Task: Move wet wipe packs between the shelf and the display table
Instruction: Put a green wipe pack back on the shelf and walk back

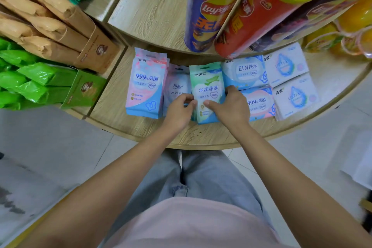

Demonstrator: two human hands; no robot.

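Lying near the front edge of the desk [141,130], the green wet wipe pack [209,86] was pinched by the left hand [179,111] and right hand [232,105], each grip curled round one side. The pale pack [178,84] just beside it could be dragged askew.

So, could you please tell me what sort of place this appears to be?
Most likely a small shop: wet wipe packs lie in a row on a tiered wooden display table, with Lay's crisp tubes on the tier above.

Bright, even light; fisheye-warped, blurred edges
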